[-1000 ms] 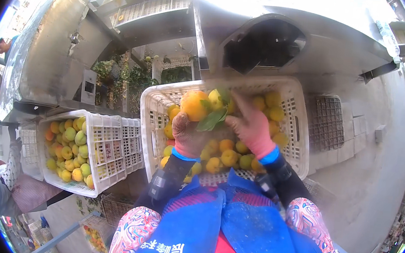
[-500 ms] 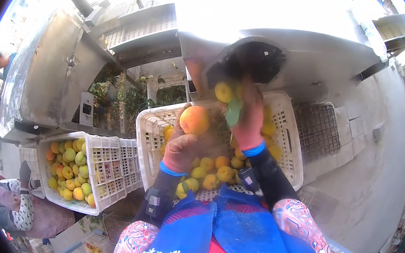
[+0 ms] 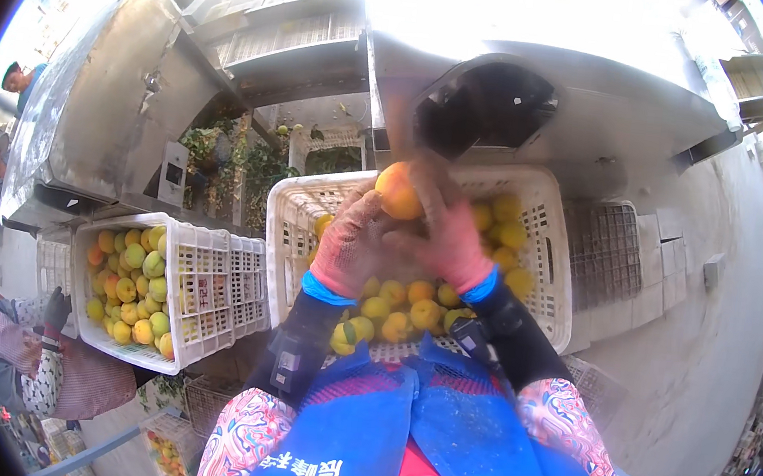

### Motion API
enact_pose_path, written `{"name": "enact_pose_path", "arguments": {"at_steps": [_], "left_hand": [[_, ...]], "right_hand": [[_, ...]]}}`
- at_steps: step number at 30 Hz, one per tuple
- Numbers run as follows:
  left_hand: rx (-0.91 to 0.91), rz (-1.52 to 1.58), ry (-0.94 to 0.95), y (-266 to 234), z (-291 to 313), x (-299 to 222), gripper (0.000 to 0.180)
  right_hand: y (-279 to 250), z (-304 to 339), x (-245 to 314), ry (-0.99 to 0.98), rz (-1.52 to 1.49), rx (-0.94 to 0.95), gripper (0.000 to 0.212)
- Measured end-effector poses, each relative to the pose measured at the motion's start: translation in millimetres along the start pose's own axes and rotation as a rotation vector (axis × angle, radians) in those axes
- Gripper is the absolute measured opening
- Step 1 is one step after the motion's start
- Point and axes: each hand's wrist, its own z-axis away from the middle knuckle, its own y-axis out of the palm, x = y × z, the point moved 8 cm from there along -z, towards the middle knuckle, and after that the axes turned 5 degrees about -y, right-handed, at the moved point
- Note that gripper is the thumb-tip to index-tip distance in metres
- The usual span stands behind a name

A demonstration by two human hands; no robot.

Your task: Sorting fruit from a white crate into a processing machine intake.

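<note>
An orange-yellow peach [image 3: 399, 191] is held between my hands above the far side of a white plastic crate [image 3: 562, 285]. My left hand [image 3: 346, 244], in a pink glove with darkened fingers, is closed with its fingertips against the peach's left side. From the right, my right hand [image 3: 455, 241], gloved alike, wraps its fingers over the fruit; motion blurs them. Below the hands, many yellow peaches [image 3: 425, 314] lie in the crate, some with green tints. My forearms hide part of the crate.
Left of it stands another white crate [image 3: 218, 291] full of yellow-green peaches [image 3: 130, 281]. Beyond my hands is a dark opening [image 3: 488, 105] in a metal machine. A person [image 3: 61, 362] works at the far left. A dark grid crate [image 3: 605, 252] lies on the right.
The yellow fruit and green leaf in my right hand are gone from it. That hand has come back toward me onto the orange peach, which my left hand has moved right and away.
</note>
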Motion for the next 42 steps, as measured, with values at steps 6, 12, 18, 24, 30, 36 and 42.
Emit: {"name": "enact_pose_path", "arguments": {"at_steps": [6,12,18,24,30,36,42], "left_hand": [[0.022,-0.209,0.038,41,11,-8,0.049],[-0.020,0.101,-0.021,26,-3,16,0.046],[-0.128,-0.143,0.016,2,-24,25,0.043],[-0.552,-0.406,0.178,-64,5,-3,0.041],[-1.034,-1.063,0.369,-269,-1,-8,0.048],[-1.127,-1.818,-0.480,-386,5,17,0.076],[-1.294,-1.681,-0.825,-255,-16,10,0.090]], "right_hand": [[3,22,-26,0.474,-0.473,0.093,0.081],[-11,17,18,0.087,0.133,-0.084,0.088],[-17,8,-3,0.203,0.079,-0.168,0.079],[-36,-20,-25,0.103,0.308,-0.240,0.072],[-1,-35,-117,-0.042,0.785,-0.061,0.042],[56,18,-43,-0.073,0.023,-0.033,0.039],[206,195,-191,0.543,0.152,0.598,0.059]]}}
